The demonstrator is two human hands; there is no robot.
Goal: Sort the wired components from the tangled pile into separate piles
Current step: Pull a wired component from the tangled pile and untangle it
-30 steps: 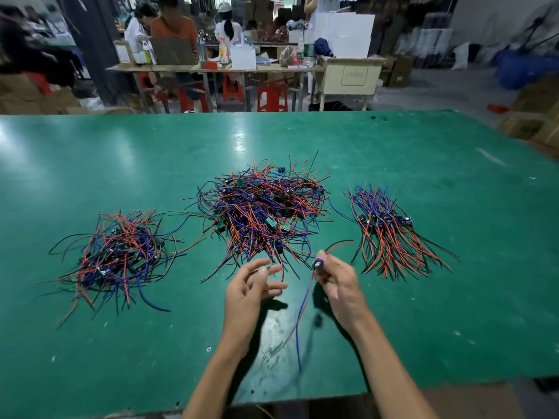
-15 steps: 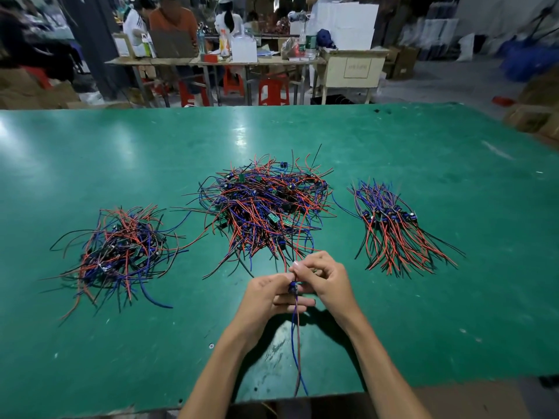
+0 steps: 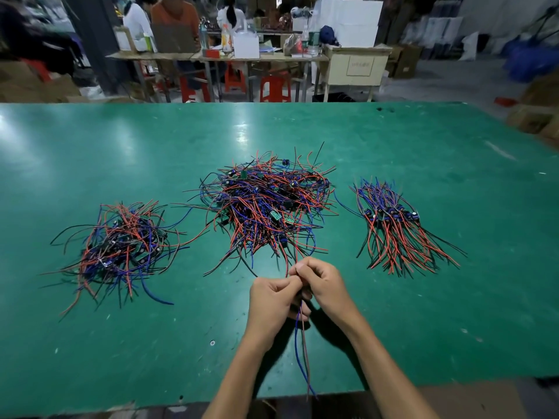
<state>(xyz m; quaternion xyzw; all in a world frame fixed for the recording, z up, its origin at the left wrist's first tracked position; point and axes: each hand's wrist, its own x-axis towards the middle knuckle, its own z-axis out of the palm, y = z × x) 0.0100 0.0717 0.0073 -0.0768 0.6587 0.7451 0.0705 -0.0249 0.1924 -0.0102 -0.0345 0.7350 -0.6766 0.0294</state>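
Observation:
A big tangled pile [image 3: 269, 207] of red, blue and black wired components lies mid-table. A looser pile [image 3: 118, 246] sits at the left, and a tidier, combed pile [image 3: 396, 228] at the right. Just in front of the middle pile, my left hand [image 3: 275, 300] and my right hand [image 3: 322, 282] meet, both pinching one wired component [image 3: 302, 352]. Its blue and red leads hang down toward the table's near edge. The component's body is hidden between my fingers.
The green table [image 3: 423, 313] stretches wide around the piles. A small screw [image 3: 212, 343] lies near my left forearm. Beyond the far edge stand work tables, red stools [image 3: 275, 87] and seated people.
My hands, apart a second ago with only the right holding the component, have come together. Both now pinch it, slightly closer to me, its leads hanging straight down.

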